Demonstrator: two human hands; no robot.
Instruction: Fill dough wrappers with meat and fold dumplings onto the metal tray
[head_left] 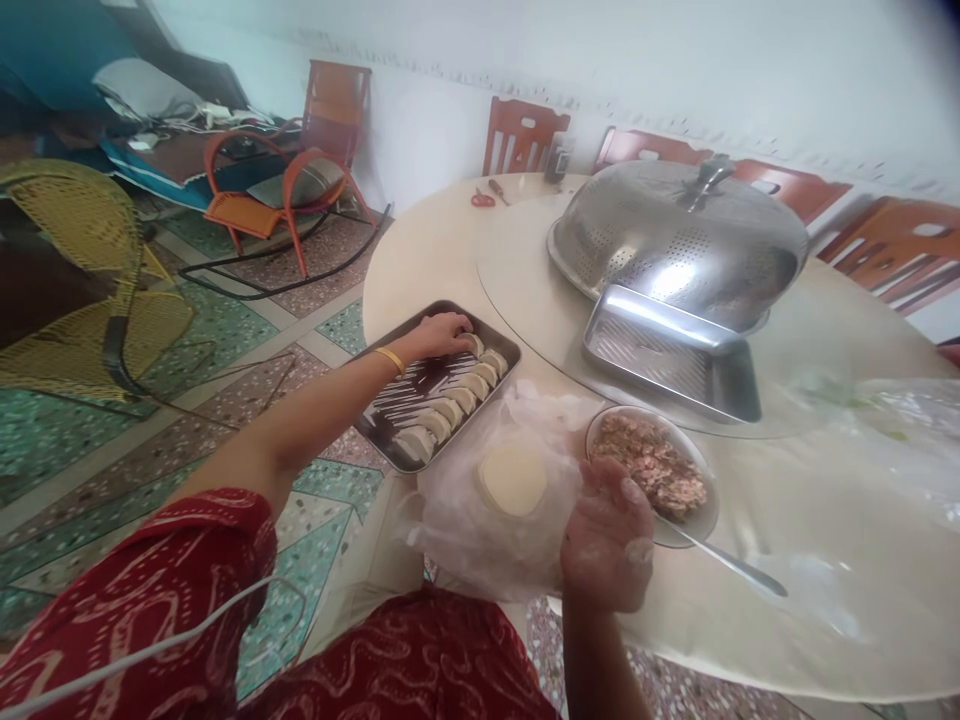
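My left hand (442, 335) reaches into a dark metal tray (382, 405) on the left, its fingertips closed on a folded dumpling (475, 346) at the far end. Several more dumplings (448, 410) lie in a row along the tray's right side. Palm up, my right hand (609, 535) is held beside the bowl, fingers loosely curled and apart, with flour on them and nothing in the palm. Between both hands, a stack of round dumpling wrappers (514, 480) rests on a crumpled plastic bag (461, 515). The bowl (709, 495) contains minced filling (649, 465) and a spoon (739, 568).
A large perforated metal dome lid (675, 235) stands on the glass turntable (517, 255), with a rectangular metal tray (667, 365) leaning against it. Red scissors (482, 200) lie at the table's back edge. Clear plastic (915, 440) is at right. Chairs surround the table.
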